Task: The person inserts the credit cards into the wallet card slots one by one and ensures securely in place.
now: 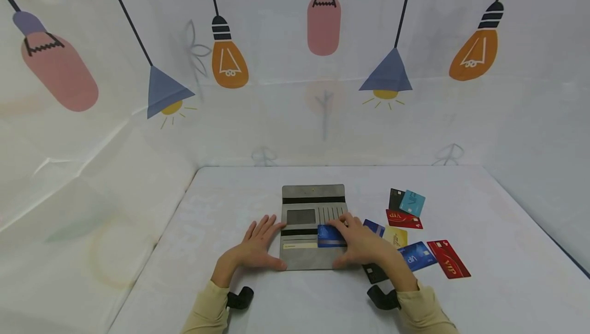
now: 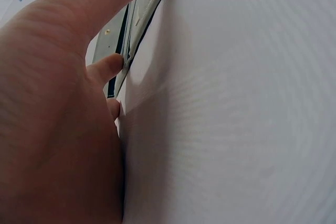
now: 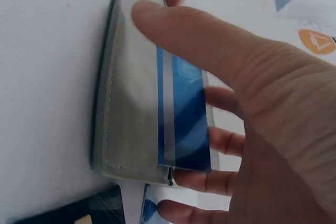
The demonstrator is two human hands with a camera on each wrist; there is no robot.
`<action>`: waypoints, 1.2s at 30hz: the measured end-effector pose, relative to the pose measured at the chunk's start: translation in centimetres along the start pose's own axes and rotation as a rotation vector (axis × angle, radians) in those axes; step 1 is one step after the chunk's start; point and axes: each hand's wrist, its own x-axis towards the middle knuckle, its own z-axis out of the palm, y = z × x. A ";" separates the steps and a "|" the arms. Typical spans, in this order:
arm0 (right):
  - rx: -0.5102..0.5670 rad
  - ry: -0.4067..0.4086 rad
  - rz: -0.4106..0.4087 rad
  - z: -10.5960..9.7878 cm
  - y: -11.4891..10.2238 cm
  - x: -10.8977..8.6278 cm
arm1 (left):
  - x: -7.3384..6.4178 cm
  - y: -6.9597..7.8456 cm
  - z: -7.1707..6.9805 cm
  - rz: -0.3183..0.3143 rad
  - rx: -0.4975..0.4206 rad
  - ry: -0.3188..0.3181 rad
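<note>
A grey bifold wallet (image 1: 306,259) lies unfolded on the white table, its card slots and clear window facing up. A blue card (image 1: 325,237) sits at the right of its lower half, its near edge along the lower grey panel. My right hand (image 1: 366,242) spans this spot: in the right wrist view the fingertips touch the card's far edge, and the thumb (image 3: 157,18) presses on the grey panel. At the wallet's left edge, my left hand (image 1: 254,249) rests with fingers spread, thumb at the lower corner and fingertips along the side.
Right of the wallet lie loose cards: a black one (image 1: 395,198), a teal one (image 1: 412,203), red ones (image 1: 448,259), a yellow one (image 1: 396,235) and blue ones (image 1: 418,256). Another black card (image 1: 375,273) is partly under the right forearm. A printed cloth wall (image 1: 286,119) rises behind the table.
</note>
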 end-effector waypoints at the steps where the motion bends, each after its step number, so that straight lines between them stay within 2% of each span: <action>1: -0.015 -0.002 0.000 0.1 -0.1 0.0 | 0.0 0.0 0.0 0.000 0.000 0.000; 16: -0.104 -0.001 0.028 0.4 -0.9 -0.4 | 0.0 0.0 0.0 0.008 -0.002 0.001; 26: -0.158 0.046 -0.021 0.8 -1.1 -0.5 | 0.0 0.0 0.0 0.002 0.005 -0.001; 32: -0.177 0.042 -0.067 0.9 -1.5 -0.5 | 0.0 0.0 0.0 0.003 0.012 0.000; 36: -0.193 0.035 -0.064 0.9 -1.5 -0.5 | 0.1 0.0 0.0 0.003 0.017 0.002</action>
